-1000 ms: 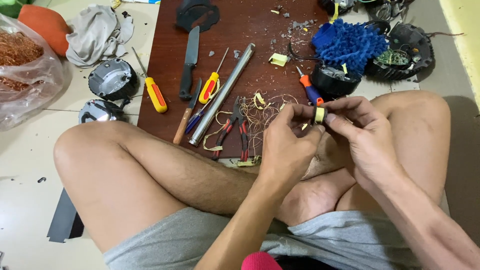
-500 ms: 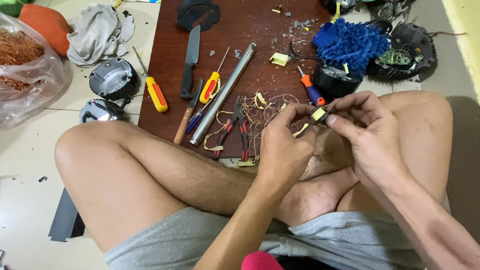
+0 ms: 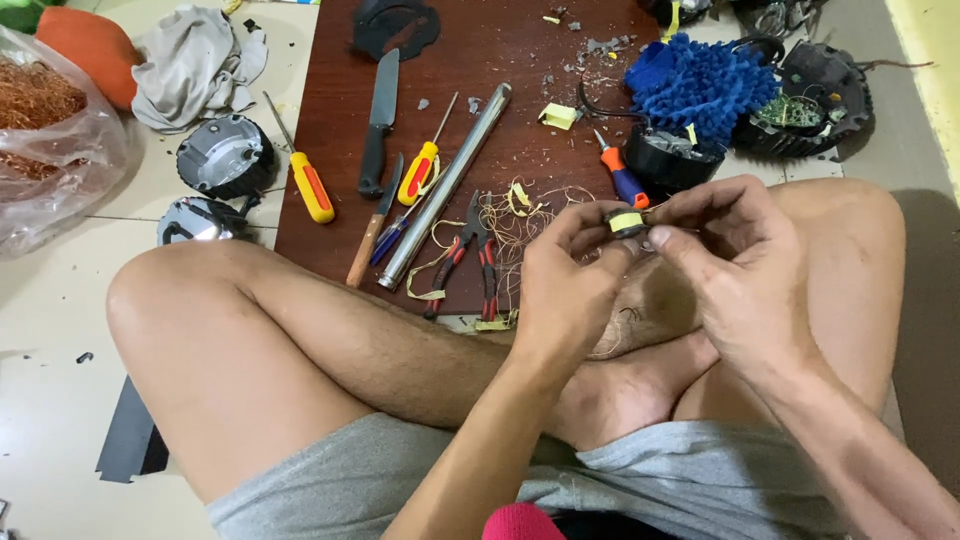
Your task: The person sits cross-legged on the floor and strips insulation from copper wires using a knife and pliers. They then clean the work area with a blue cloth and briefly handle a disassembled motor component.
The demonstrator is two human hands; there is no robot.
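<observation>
**Both hands pinch a small taped coil above the lap**

The left hand (image 3: 565, 275) grips a small coil (image 3: 627, 222) wrapped in yellow tape between thumb and fingertips, closed narrowly on it. The right hand (image 3: 740, 265) meets it from the other side, fingers pinched at the coil's edge, where it seems to pick at tape or fine wire; which of the two cannot be told. The coil sits just above the person's crossed legs, near the front edge of the board (image 3: 470, 110).

To do this well, the left hand would best hold the coil firm and steady while the right pulls in short, even tugs, so that thin wire does not snap.

Just beyond lie loose wire strands (image 3: 520, 215), red pliers (image 3: 470, 250), a metal tube (image 3: 445, 185), screwdrivers (image 3: 310, 185) and a knife (image 3: 378, 120). A blue mitt (image 3: 700, 85) and a bag of copper wire (image 3: 45, 130) lie farther off.
</observation>
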